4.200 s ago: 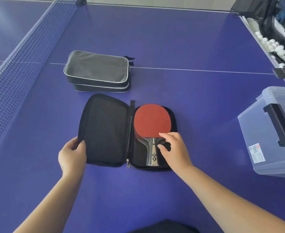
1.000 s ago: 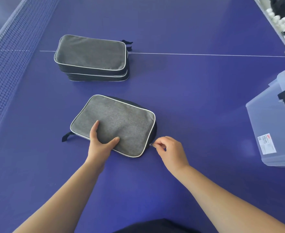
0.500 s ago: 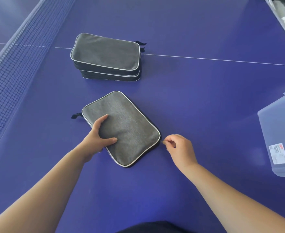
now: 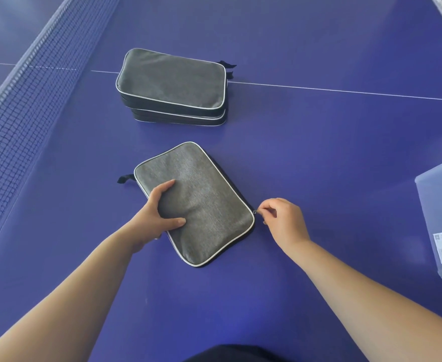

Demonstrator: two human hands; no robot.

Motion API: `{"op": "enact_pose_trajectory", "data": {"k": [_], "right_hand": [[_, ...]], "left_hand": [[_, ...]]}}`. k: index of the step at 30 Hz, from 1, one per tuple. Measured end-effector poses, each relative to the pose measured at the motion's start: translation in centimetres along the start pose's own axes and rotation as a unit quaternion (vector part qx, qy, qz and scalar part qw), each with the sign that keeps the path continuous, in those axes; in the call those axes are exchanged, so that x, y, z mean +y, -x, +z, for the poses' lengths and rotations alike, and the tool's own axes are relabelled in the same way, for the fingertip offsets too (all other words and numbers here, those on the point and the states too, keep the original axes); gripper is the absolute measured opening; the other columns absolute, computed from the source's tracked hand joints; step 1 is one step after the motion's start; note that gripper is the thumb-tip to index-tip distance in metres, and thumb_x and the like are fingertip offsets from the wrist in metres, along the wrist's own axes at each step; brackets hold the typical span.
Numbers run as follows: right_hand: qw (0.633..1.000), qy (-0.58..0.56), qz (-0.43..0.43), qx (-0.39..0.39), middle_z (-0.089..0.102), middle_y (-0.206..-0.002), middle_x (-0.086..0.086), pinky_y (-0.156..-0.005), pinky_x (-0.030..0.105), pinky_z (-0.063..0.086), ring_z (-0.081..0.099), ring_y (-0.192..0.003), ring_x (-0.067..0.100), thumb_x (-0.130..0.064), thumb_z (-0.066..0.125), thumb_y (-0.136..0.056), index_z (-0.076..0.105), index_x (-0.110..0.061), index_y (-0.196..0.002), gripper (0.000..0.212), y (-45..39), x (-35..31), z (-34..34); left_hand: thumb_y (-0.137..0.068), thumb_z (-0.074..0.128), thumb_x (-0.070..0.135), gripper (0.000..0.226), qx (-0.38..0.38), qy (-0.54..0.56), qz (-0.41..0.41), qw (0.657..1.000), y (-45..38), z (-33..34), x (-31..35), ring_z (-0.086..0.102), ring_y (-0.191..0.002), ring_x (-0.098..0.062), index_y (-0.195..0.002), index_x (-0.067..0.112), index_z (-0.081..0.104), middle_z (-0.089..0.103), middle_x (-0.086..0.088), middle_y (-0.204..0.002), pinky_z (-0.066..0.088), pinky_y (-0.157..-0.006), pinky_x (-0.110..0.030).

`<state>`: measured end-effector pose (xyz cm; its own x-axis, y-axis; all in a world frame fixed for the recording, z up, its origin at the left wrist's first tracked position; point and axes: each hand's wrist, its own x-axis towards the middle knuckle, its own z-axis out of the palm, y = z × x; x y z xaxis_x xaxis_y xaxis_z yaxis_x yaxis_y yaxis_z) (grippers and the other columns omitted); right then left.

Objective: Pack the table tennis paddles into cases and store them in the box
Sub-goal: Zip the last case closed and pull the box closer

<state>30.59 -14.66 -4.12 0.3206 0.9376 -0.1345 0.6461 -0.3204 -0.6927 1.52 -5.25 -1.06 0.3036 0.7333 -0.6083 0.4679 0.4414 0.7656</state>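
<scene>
Head view: a person is zipping a grey paddle case [image 4: 196, 202] shut on a blue table tennis table [image 4: 319, 158], the case lying flat and skewed near the table's near edge. Seconds ago it was lying open with a red paddle in one half; now it is folded closed, no paddle is showing, and the case has been turning a little between the last moments as the zip travels round. The left hand [image 4: 157, 212] is pressing down on the case's near-left side, thumb and fingers spread apart over the fabric, pinning it. The right hand [image 4: 282, 220] is working at the case's right corner, thumb and forefinger pinched together on the small zipper pull [image 4: 254, 211].

Two more closed cases [image 4: 172, 84] are sitting stacked farther in, beside the net [image 4: 18, 111] running along the left. The clear plastic box [image 4: 441, 226] is waiting at the table's right edge, well apart from the case, lid apparently on.

This paddle appears nearly packed; none of the cases is in the box yet, so the storing step still lies ahead.
</scene>
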Motion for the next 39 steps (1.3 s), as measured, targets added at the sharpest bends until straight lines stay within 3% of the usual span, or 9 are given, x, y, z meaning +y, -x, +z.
{"op": "enact_pose_trajectory", "data": {"k": [10,12,14,16,19,21,24,27,39], "right_hand": [[1.000,-0.012,-0.016,0.005,0.064,-0.077,-0.005,-0.064,0.034,0.053,0.062,-0.063,0.012,-0.010,0.063,-0.088,0.068,-0.014,-0.075,0.015,-3.4,-2.8,0.8],[1.000,-0.015,-0.007,-0.011,0.065,-0.078,-0.006,-0.065,0.032,0.053,0.063,-0.062,0.010,-0.010,0.064,-0.088,0.067,-0.014,-0.074,0.015,-4.0,-3.5,1.1],[1.000,-0.016,0.002,-0.023,0.065,-0.078,-0.006,-0.065,0.032,0.054,0.064,-0.060,0.008,-0.012,0.064,-0.088,0.067,-0.015,-0.074,0.015,-4.0,-3.6,1.2],[1.000,-0.015,0.006,-0.027,0.066,-0.079,-0.007,-0.066,0.032,0.054,0.064,-0.059,0.007,-0.014,0.064,-0.089,0.067,-0.015,-0.075,0.014,-3.7,-3.5,1.4],[0.999,-0.027,0.020,-0.028,0.067,-0.080,-0.008,-0.067,0.033,0.055,0.066,-0.061,0.007,-0.015,0.064,-0.089,0.068,-0.017,-0.077,0.013,-3.3,-3.3,1.5],[0.999,-0.029,0.021,-0.025,0.067,-0.079,-0.008,-0.068,0.033,0.055,0.066,-0.065,0.008,-0.015,0.064,-0.089,0.068,-0.017,-0.077,0.012,-3.3,-3.3,1.6],[0.999,-0.028,0.021,-0.026,0.067,-0.077,-0.009,-0.069,0.034,0.055,0.066,-0.070,0.010,-0.016,0.064,-0.089,0.068,-0.020,-0.077,0.013,-3.2,-3.3,1.6],[0.999,-0.029,0.024,-0.023,0.067,-0.078,-0.010,-0.069,0.035,0.055,0.066,-0.071,0.011,-0.017,0.064,-0.089,0.068,-0.021,-0.078,0.012,-2.9,-3.1,1.5],[0.999,-0.011,0.024,-0.029,0.064,-0.079,-0.013,-0.069,0.036,0.054,0.063,-0.072,0.011,-0.019,0.066,-0.088,0.068,-0.023,-0.077,0.012,-0.9,-1.5,0.3]], "left_hand": [[-0.082,0.076,0.011,0.084,-0.019,-0.043,-0.010,0.999,-0.9,-1.7,0.4,0.047,-0.083,-0.014,-0.130,0.064,0.031,0.043,0.016,-0.120,0.045,-0.063,-0.029],[-0.082,0.075,0.010,0.086,-0.020,-0.057,-0.001,0.998,-1.0,-2.1,0.5,0.050,-0.090,-0.010,-0.133,0.062,0.030,0.041,0.019,-0.125,0.047,-0.067,-0.025],[-0.082,0.076,0.010,0.088,-0.006,-0.081,0.011,0.997,-1.0,-2.3,0.6,0.051,-0.108,-0.011,-0.137,0.061,0.030,0.039,0.018,-0.133,0.047,-0.081,-0.025],[-0.082,0.076,0.019,0.083,0.042,-0.133,0.014,0.990,-0.9,-2.3,0.6,0.048,-0.116,-0.016,-0.137,0.063,0.032,0.039,0.007,-0.135,0.045,-0.092,-0.030],[-0.084,0.070,0.037,0.064,0.194,-0.201,0.009,0.960,-0.7,-0.7,0.9,0.029,-0.138,-0.026,-0.140,0.050,0.042,0.028,-0.005,-0.152,0.036,-0.109,-0.043],[-0.083,0.066,0.054,0.074,0.244,-0.235,-0.028,0.940,-0.3,1.7,2.3,0.016,-0.145,-0.030,-0.148,0.036,0.037,0.014,-0.008,-0.161,0.025,-0.115,-0.050],[-0.073,0.062,0.074,0.113,0.231,-0.252,-0.093,0.935,-0.3,5.8,3.6,0.004,-0.149,-0.032,-0.156,0.019,0.009,-0.005,-0.013,-0.163,0.016,-0.118,-0.053],[-0.068,0.068,0.074,0.130,0.236,-0.269,-0.099,0.928,-1.0,7.4,3.3,-0.005,-0.149,-0.035,-0.155,0.013,-0.009,-0.016,-0.018,-0.160,0.010,-0.119,-0.052],[-0.060,0.074,0.072,0.131,0.056,-0.448,0.066,0.890,-3.5,3.4,3.8,-0.008,-0.151,-0.019,-0.155,0.031,-0.006,-0.016,0.005,-0.163,0.005,-0.120,-0.053]]}}
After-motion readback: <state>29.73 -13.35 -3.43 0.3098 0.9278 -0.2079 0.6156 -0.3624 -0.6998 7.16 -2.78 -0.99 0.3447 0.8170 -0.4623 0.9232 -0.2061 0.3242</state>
